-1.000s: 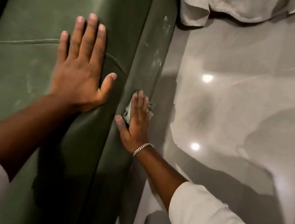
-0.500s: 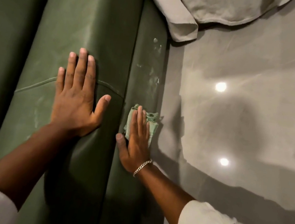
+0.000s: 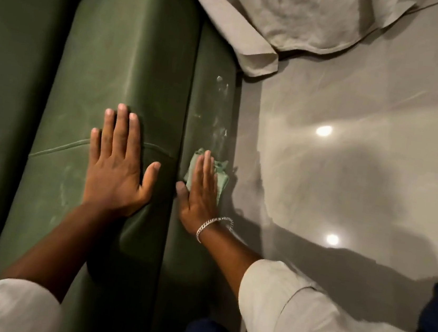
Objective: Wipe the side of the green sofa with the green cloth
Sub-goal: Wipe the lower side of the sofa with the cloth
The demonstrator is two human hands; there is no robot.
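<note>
Head view, left to right, placed against the sofa (image 3: 133, 45). The sofa is cut off by the top, left and bottom edges; its far-left cushion lies in shadow with little detail to make out. One left hand (image 3: 118, 170) lies flat on the rounded arm top, fingers spread, grip fully open and holding nothing, across a stitched seam. Right of it, on the sofa's narrow side panel, one right hand (image 3: 199, 191) presses flat with fingers extended; its grip is not closed, and the palm pins one cloth (image 3: 221, 182) to the panel. The cloth is pale green, crumpled, and mostly hidden under the hand; only its edges show above and right of the fingers. Whitish smears (image 3: 220, 108) mark the panel above the cloth. One bracelet (image 3: 212, 224) circles the right wrist. Two pale sleeves are cut off at the bottom edge. Right of the sofa: glossy floor (image 3: 362, 183) with two light reflections, and one grey sheet (image 3: 299, 15) cut off at the top.
</note>
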